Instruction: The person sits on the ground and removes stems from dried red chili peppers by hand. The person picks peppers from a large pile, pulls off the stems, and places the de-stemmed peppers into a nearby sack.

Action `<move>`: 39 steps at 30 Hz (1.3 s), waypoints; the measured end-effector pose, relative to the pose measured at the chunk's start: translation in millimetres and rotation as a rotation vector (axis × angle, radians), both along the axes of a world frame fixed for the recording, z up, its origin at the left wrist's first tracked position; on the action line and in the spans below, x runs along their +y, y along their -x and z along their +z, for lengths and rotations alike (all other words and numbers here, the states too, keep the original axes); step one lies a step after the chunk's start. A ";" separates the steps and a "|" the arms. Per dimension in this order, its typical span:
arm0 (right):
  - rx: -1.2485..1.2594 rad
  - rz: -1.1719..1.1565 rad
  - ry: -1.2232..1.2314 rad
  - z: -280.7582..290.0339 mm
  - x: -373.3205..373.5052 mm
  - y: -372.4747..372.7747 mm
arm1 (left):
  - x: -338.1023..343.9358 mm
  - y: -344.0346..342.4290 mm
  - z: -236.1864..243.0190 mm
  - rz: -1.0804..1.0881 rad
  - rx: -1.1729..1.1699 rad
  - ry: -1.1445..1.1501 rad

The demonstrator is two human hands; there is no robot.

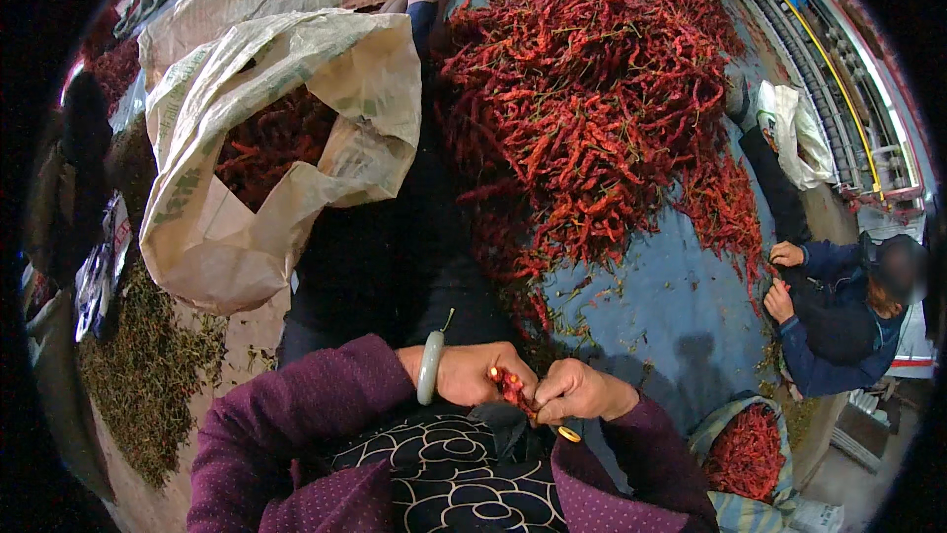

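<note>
My left hand (475,372), with a pale bangle (430,367) at the wrist, is closed around a few dried red chili peppers (512,387). Their cut-looking pale ends poke out at the top of the fist. Right against it, my right hand (587,390) pinches at the other end of the chilies; its fingertips partly hide what lies between them. A small yellow oval piece (569,433) shows just below that hand, and I cannot tell what it belongs to. Both hands are close in front of my body, over my lap.
A large heap of red chilies (602,89) lies on a blue sheet (671,306) ahead. An open white woven sack (217,247) with chilies stands by my leg. Stems (148,375) are piled at left. Another filled sack (747,449) and a co-worker (838,316) are at right.
</note>
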State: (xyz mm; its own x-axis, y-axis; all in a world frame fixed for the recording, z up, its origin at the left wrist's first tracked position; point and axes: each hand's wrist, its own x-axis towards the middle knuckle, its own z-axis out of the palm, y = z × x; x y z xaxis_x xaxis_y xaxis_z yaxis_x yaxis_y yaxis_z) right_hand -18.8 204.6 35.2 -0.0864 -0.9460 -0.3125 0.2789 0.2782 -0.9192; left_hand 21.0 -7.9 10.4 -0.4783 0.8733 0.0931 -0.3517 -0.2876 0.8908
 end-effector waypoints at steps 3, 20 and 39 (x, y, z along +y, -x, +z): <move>-0.143 -0.024 -0.015 -3.1 1.4 23.4 | -16.7 12.1 -3.6 0.057 -0.226 -0.012; 1.078 -0.634 -0.583 -142.9 -12.3 97.5 | -40.3 22.8 -10.6 0.749 -0.304 0.350; 1.076 -0.266 -0.059 9.7 -16.6 -17.5 | -0.2 -2.3 -6.5 0.463 0.748 0.453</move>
State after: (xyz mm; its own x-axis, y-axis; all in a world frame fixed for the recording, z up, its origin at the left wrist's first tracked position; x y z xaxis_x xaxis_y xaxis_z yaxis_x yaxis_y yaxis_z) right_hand -1.3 188.0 45.0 -0.5375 -0.8433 0.0038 -0.5996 0.3790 -0.7049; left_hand 23.3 -8.2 3.9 -0.7357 0.6425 0.2144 0.4082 0.1680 0.8973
